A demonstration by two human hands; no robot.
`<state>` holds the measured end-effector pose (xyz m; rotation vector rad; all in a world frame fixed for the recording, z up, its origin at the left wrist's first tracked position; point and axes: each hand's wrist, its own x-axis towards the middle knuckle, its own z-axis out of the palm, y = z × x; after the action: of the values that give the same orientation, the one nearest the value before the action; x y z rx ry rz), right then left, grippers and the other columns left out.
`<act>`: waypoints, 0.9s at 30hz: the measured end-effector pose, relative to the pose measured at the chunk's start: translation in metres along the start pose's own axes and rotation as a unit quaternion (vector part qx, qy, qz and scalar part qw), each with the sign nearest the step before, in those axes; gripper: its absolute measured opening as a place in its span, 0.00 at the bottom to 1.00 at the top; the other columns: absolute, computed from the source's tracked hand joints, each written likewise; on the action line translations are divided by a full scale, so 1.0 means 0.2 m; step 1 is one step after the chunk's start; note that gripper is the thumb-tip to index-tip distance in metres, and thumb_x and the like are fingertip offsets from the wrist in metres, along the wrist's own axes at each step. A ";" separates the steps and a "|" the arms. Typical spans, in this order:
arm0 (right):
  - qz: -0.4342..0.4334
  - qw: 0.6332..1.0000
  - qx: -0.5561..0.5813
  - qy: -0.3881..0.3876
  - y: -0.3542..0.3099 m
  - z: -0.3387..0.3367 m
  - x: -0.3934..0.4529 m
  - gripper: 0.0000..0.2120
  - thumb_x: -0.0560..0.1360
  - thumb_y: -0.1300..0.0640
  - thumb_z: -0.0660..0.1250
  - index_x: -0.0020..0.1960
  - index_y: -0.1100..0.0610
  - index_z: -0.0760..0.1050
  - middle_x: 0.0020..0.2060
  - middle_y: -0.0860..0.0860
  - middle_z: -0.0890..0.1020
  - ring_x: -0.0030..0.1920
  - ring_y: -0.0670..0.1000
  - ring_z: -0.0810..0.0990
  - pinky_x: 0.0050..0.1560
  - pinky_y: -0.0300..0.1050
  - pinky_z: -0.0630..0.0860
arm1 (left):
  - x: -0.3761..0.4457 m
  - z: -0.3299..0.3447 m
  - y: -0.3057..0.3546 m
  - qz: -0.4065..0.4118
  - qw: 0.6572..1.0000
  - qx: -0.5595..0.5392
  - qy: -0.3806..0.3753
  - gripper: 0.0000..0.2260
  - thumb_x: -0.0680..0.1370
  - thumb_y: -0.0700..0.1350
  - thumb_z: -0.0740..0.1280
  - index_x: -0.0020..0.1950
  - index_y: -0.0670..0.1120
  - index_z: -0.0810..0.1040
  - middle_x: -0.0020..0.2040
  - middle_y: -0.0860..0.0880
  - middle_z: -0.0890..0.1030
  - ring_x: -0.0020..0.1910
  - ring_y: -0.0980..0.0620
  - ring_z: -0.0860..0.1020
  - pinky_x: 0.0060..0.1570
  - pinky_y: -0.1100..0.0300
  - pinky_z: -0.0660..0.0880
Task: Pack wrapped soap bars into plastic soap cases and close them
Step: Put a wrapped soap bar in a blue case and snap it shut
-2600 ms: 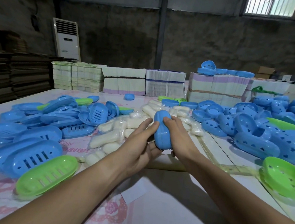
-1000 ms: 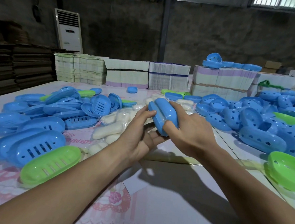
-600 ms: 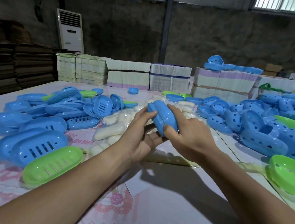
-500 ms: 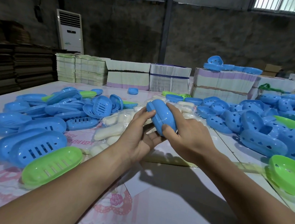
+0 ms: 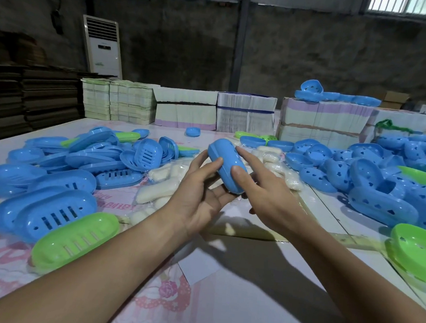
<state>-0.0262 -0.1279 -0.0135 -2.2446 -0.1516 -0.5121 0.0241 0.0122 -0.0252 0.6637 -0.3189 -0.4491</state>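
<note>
A closed blue soap case (image 5: 228,162) is held above the table's middle, lying slantwise. My left hand (image 5: 198,198) cradles it from below, fingers under its near end and thumb on its left side. My right hand (image 5: 268,193) pinches it from the right, thumb on top and index finger stretched along the far side. Behind my hands lies a pile of white wrapped soap bars (image 5: 154,182). What is inside the case is hidden.
Blue slotted case halves (image 5: 50,207) and a green one (image 5: 73,239) are heaped at the left. Blue halves with heart holes (image 5: 382,200) and a green one (image 5: 416,251) crowd the right. Bundled paper stacks (image 5: 246,118) line the table's back edge.
The case went from upright between both hands to slanted. My right hand's fingers have loosened, the index finger now straight along the case. My left hand still supports it.
</note>
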 end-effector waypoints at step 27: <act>0.067 0.971 0.226 -0.034 0.03 -0.09 0.04 0.24 0.72 0.44 0.71 0.67 0.36 0.73 0.54 0.57 0.82 0.48 0.53 0.84 0.43 0.45 0.81 | -0.04 0.01 -0.03 0.020 0.983 0.172 -0.053 0.22 0.81 0.41 0.66 0.73 0.56 0.70 0.58 0.44 0.85 0.57 0.43 0.84 0.55 0.46 0.82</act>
<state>-0.0217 -0.1458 -0.0043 -1.8121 -0.1342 -0.2905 0.0148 0.0108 -0.0284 0.9700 -0.5176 -0.3946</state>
